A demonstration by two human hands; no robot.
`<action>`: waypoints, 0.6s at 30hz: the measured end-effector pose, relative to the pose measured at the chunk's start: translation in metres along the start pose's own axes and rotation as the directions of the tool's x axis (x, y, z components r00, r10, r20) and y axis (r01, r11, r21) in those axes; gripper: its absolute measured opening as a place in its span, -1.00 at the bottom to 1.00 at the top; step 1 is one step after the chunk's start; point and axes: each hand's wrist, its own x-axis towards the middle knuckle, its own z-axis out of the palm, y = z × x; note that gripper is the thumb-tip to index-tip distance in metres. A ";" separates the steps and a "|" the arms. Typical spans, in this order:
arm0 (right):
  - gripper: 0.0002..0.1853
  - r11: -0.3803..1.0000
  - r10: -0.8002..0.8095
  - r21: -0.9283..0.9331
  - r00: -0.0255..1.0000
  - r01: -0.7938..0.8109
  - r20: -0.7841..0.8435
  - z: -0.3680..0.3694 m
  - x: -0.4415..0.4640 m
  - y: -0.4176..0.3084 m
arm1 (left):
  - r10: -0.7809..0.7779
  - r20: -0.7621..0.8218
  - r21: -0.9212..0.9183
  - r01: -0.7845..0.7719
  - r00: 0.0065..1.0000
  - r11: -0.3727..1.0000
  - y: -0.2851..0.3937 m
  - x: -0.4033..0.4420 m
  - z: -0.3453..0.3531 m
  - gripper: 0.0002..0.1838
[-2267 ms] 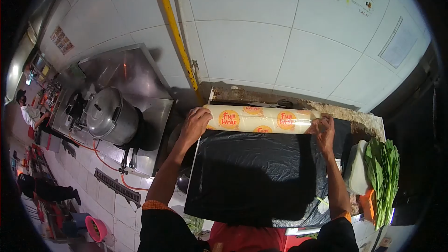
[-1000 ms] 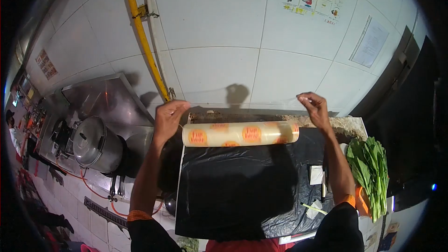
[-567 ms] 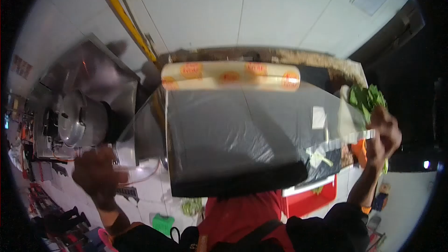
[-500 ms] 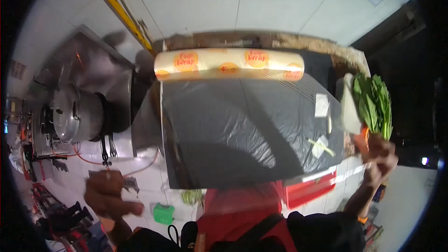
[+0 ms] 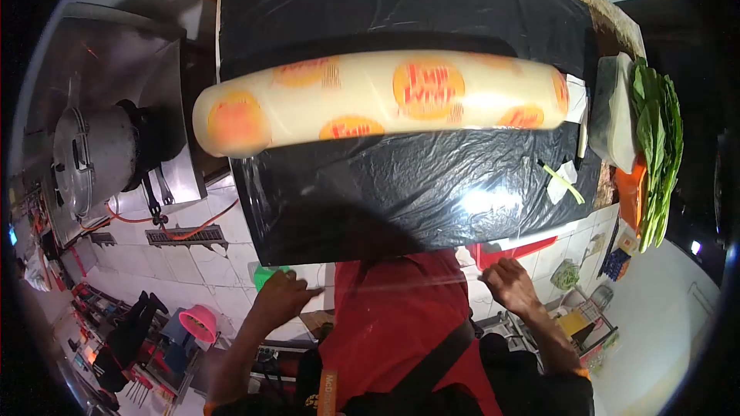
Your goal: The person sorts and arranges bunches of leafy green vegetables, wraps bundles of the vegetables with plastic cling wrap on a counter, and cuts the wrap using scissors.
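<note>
Across the table covered in black plastic [image 5: 347,208] lies a thick roll of cling wrap [image 5: 362,102], cream with orange "Fuji Wrap" prints. A sheet of clear film runs from it toward my body over the black plastic. My left hand [image 5: 284,299] is closed on the film's edge at the lower left, in front of the red apron [image 5: 401,304]. At the other side, my right hand [image 5: 507,286] pinches the same edge. The film between them is nearly transparent.
Leafy greens [image 5: 655,146] lie at the table's right edge beside a pale container [image 5: 615,112]. White paper [image 5: 561,182] with a green stem is on the plastic. A large pot [image 5: 96,158] stands at left. A person's dark-clothed legs show lower left.
Both hands have come closer together near my body. The roll has moved from the table's back edge toward me and looks larger. The view tilts further down.
</note>
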 end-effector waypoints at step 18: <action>-0.87 0.863 0.491 0.246 0.848 -0.441 -0.202 0.069 -0.052 0.020 | -0.336 0.073 -0.128 0.343 0.939 0.931 -0.068 -0.032 0.161 -0.65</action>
